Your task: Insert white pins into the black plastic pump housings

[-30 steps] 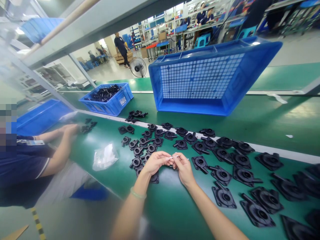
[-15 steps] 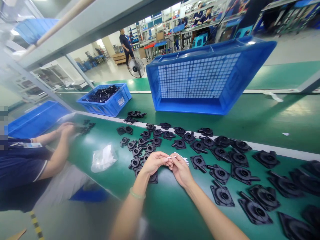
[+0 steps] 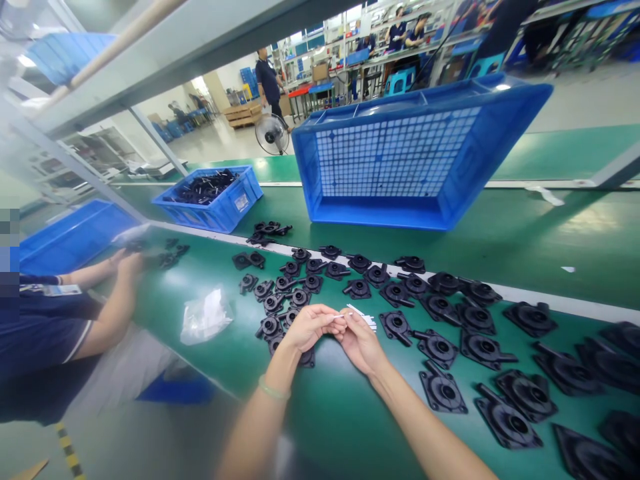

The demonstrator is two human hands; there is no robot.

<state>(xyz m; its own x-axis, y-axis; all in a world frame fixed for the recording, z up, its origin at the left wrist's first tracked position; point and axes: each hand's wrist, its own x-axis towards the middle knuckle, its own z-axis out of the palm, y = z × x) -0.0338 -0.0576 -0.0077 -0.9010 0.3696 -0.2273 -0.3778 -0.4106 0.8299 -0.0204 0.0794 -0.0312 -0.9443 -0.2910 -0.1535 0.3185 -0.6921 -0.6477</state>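
Close together over the green bench, my left hand [image 3: 313, 328] and my right hand [image 3: 362, 341] pinch a thin white rod [image 3: 341, 316] between their fingertips. The rod lies roughly level, and the fingers cover part of it. Just behind my right hand is a small pile of similar white rods [image 3: 369, 321] on the bench. Black plastic housings [image 3: 439, 348], each with a round centre and a side spout, are spread to the right. More black housings [image 3: 270, 327] lie to the left, some partly hidden by my left hand and wrist.
A large blue crate [image 3: 380, 213] stands tipped on its side behind the housings. Farther left, a blue bin [image 3: 235, 207] holds many black parts. A clear plastic bag [image 3: 206, 317] lies left of my hands. A co-worker's arm [image 3: 110, 313] reaches over the bench at far left.
My hands stay nearly in place, and more of the white rod shows between the fingertips. In the background, a standing person has moved to the right behind the fan.
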